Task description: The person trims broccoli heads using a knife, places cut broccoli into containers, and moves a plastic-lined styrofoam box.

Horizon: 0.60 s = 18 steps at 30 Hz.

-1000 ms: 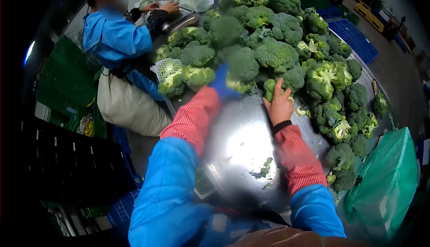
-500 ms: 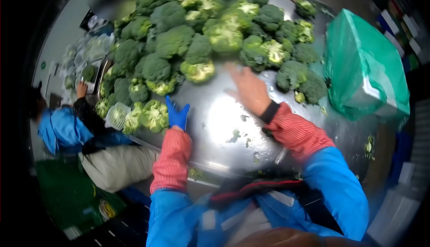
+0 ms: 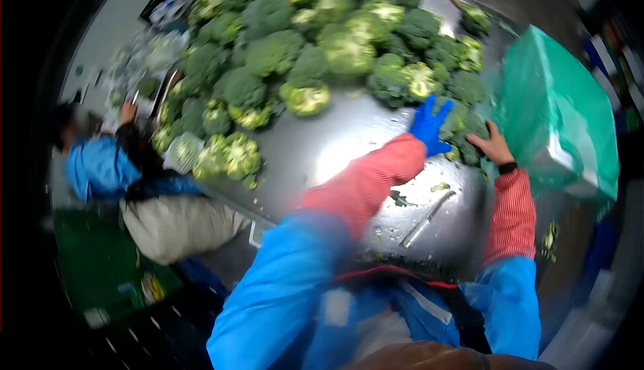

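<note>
My left hand [image 3: 429, 127], in a blue glove, reaches across to the right with its fingers spread against the left side of a broccoli head [image 3: 456, 116]. On the other side is my bare right hand [image 3: 495, 147], thumb and fingers apart at the edge of another broccoli head [image 3: 475, 128]. Whether it grips that head I cannot make out. Below both hands a knife [image 3: 427, 221] lies on the wet metal table [image 3: 302, 162], near a scrap of leaf [image 3: 401, 199].
A large heap of broccoli [image 3: 268, 55] covers the far side of the table. At the right stands a green plastic bag [image 3: 560, 108] around something boxy. A co-worker in a blue jacket [image 3: 104, 167] handles broccoli at the left, near a green crate [image 3: 90, 262].
My left hand has swung from the left-hand broccoli over to the right group. My right hand has moved right, to that group's outer side. The knife shows more fully now.
</note>
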Available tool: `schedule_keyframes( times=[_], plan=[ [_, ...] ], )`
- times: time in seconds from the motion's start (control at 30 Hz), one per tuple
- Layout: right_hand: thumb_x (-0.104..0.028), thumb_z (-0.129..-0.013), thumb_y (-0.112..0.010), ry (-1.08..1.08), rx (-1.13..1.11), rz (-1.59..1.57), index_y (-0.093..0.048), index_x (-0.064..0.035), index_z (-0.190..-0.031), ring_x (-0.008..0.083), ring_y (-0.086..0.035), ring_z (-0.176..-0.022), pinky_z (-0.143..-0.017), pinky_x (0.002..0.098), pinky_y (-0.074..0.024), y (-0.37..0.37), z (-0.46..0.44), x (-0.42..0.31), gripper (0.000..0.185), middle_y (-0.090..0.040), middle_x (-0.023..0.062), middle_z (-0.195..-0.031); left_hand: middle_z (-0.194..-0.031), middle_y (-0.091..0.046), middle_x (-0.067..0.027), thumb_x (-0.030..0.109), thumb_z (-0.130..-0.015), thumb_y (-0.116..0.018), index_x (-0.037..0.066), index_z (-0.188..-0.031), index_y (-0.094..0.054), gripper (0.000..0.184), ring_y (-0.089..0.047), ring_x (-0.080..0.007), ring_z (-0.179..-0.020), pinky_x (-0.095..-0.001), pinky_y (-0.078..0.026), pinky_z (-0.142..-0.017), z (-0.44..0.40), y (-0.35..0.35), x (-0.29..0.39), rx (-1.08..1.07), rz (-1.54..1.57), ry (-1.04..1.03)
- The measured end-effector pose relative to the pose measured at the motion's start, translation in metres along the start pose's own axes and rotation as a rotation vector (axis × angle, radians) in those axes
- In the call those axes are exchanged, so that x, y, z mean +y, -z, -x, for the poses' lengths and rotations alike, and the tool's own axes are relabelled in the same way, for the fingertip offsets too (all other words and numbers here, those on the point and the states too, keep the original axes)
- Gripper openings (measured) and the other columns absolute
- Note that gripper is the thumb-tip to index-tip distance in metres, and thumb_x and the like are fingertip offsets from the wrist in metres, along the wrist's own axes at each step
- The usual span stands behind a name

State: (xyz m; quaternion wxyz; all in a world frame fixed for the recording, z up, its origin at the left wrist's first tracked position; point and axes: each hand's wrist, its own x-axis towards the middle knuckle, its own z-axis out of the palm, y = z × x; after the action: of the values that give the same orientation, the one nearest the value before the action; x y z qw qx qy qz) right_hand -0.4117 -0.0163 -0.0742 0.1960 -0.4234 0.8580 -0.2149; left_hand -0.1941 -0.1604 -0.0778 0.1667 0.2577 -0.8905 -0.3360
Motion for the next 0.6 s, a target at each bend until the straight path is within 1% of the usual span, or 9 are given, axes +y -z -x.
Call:
schedule_keyframes(
  times=[0.07,0.17,0.23,0.27,0.33,0.4,0.43,0.5,0.6],
  plan=[
    [-0.045,-0.074,-0.076,0.010,0.021,-0.162,-0.039,-0.0016,-0.138,0.0288,-0.062,-0.104,-0.085,0.0359,-0.0507,-0.014,-0.011,0.029,0.086,-0.059,0.0233,-0.120,-0.147,-0.023,-0.0272,0.033,-0.059,-0.087,0.025,-0.142,-0.038,0.096,-0.040,-0.0481,-0.124,-0.0488,-0.040,-0.103,-0.011,-0.027,-0.016,0.185,0.159,0.022],
    [-0.036,-0.081,-0.070,-0.134,-0.131,-0.473,-0.039,-0.0077,-0.137,0.0184,-0.059,-0.106,-0.072,0.0313,-0.0521,-0.010,0.008,0.030,0.070,-0.058,0.0138,-0.122,-0.141,-0.030,-0.0250,0.025,-0.062,-0.083,0.019,-0.140,-0.040,0.088,-0.044,-0.0406,-0.122,-0.0445,-0.043,-0.100,0.010,-0.007,-0.011,0.156,0.475,0.178],
    [-0.031,-0.082,-0.066,-0.264,-0.155,-0.722,-0.038,-0.0041,-0.138,0.0239,-0.058,-0.107,-0.082,0.0344,-0.0511,0.008,0.055,-0.038,0.069,-0.058,0.0136,-0.118,-0.135,-0.040,-0.0215,0.019,-0.063,-0.080,0.012,-0.138,-0.040,0.085,-0.046,-0.0320,-0.122,-0.0405,-0.043,-0.100,0.037,0.021,-0.010,0.200,0.638,0.405],
    [-0.031,-0.084,-0.063,-0.257,-0.200,-0.744,-0.036,-0.0056,-0.140,0.0236,-0.058,-0.107,-0.079,0.0350,-0.0524,0.016,0.075,-0.075,0.068,-0.055,0.0136,-0.123,-0.127,-0.050,-0.0157,0.014,-0.065,-0.076,0.007,-0.136,-0.038,0.080,-0.048,-0.0246,-0.121,-0.0381,-0.043,-0.100,0.046,0.012,-0.044,0.232,0.931,0.230],
    [-0.032,-0.086,-0.058,-0.170,-0.290,-0.848,-0.033,-0.0078,-0.143,0.0237,-0.058,-0.107,-0.074,0.0360,-0.0547,0.002,0.091,-0.091,0.067,-0.051,0.0133,-0.129,-0.125,-0.053,-0.0086,0.011,-0.070,-0.072,0.005,-0.135,-0.038,0.073,-0.050,-0.0206,-0.118,-0.0344,-0.042,-0.101,0.089,0.062,-0.050,0.196,1.303,0.191],
    [-0.032,-0.087,-0.055,-0.099,-0.474,-0.992,-0.030,-0.0087,-0.145,0.0244,-0.056,-0.111,-0.069,0.0366,-0.0568,-0.027,0.096,-0.106,0.067,-0.048,0.0129,-0.132,-0.124,-0.053,-0.0082,0.012,-0.074,-0.073,0.007,-0.137,-0.037,0.073,-0.053,-0.0217,-0.116,-0.0348,-0.044,-0.101,0.137,0.105,-0.075,0.315,1.331,0.097],
    [-0.031,-0.088,-0.054,-0.124,-0.552,-1.058,-0.029,-0.0088,-0.145,0.0242,-0.055,-0.113,-0.071,0.0358,-0.0577,-0.041,0.104,-0.133,0.067,-0.047,0.0127,-0.133,-0.124,-0.054,-0.0102,0.012,-0.078,-0.071,0.006,-0.137,-0.040,0.067,-0.055,-0.0220,-0.113,-0.0341,-0.048,-0.096,0.165,0.145,-0.071,0.288,1.453,0.417],
    [-0.030,-0.090,-0.052,-0.146,-0.756,-1.158,-0.033,-0.0078,-0.140,0.0261,-0.056,-0.114,-0.073,0.0403,-0.0594,-0.073,0.109,-0.185,0.059,-0.047,0.0127,-0.131,-0.114,-0.063,-0.0124,0.023,-0.087,-0.064,0.007,-0.130,-0.049,0.048,-0.063,-0.0243,-0.102,-0.0341,-0.054,-0.084,0.206,0.206,-0.088,0.324,1.653,0.501],
    [-0.034,-0.093,-0.049,-0.163,-0.999,-1.222,-0.035,-0.0082,-0.136,0.0273,-0.058,-0.112,-0.068,0.0398,-0.0596,-0.126,0.105,-0.256,0.052,-0.047,0.0145,-0.130,-0.117,-0.061,-0.0116,0.032,-0.088,-0.063,0.008,-0.128,-0.051,0.048,-0.061,-0.0246,-0.105,-0.0417,-0.054,-0.084,0.242,0.285,-0.127,0.752,1.360,0.650]
  ],
)
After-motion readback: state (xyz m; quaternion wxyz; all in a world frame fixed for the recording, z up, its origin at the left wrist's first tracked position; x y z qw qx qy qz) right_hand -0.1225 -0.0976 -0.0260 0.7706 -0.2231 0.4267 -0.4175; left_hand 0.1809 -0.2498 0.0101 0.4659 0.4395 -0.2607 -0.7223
